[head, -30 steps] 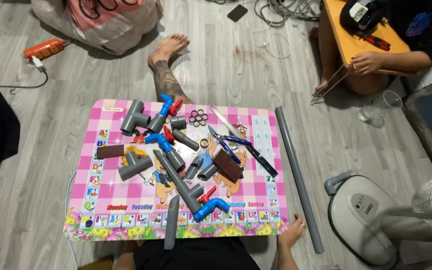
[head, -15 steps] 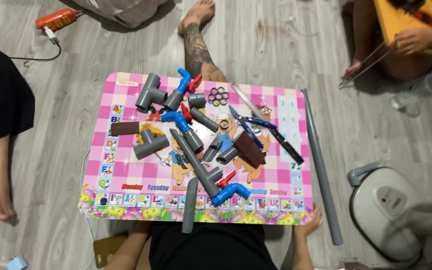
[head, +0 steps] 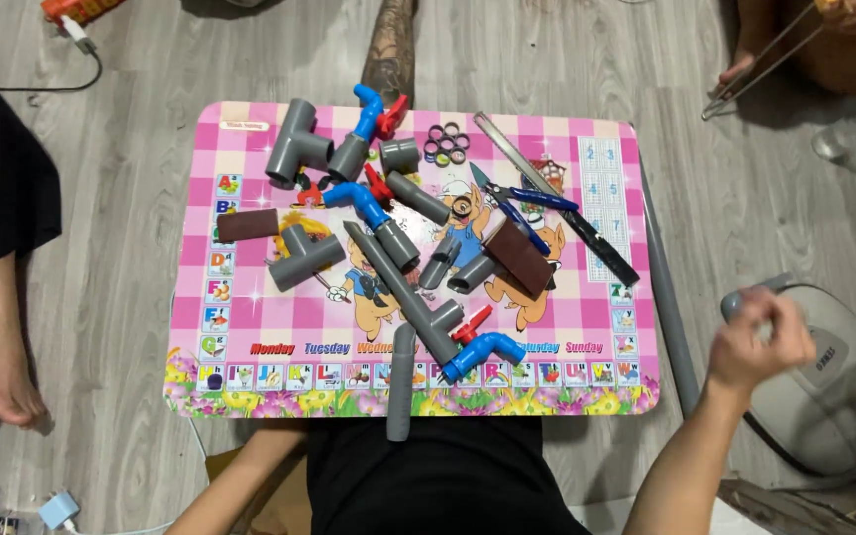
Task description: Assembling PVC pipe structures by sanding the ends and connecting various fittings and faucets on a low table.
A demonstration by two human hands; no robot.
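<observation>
My right hand (head: 760, 337) hovers to the right of the low pink checked table (head: 250, 327), over the floor, blurred, with its fingers curled and nothing visible in them. It is near the long grey pipe (head: 668, 297) lying along the table's right edge. Only my left forearm (head: 235, 485) shows, below the table's front edge; that hand is hidden. On the table lie grey pipe tees (head: 294, 149), blue elbows (head: 482, 352) with red valve handles, a long grey pipe assembly (head: 398, 287), brown blocks (head: 519, 258), blue-handled pliers (head: 532, 198) and a dark-handled saw (head: 587, 233).
A white appliance (head: 824, 386) sits on the floor right of my hand. One person's leg and bare foot (head: 7, 386) are at left, another's tattooed leg (head: 393, 50) beyond the table, and a third person's hand is at top right. An orange tool (head: 76, 10) lies top left.
My right hand has lifted from the table's front right corner and moved up and to the right. The view has closed in on the table.
</observation>
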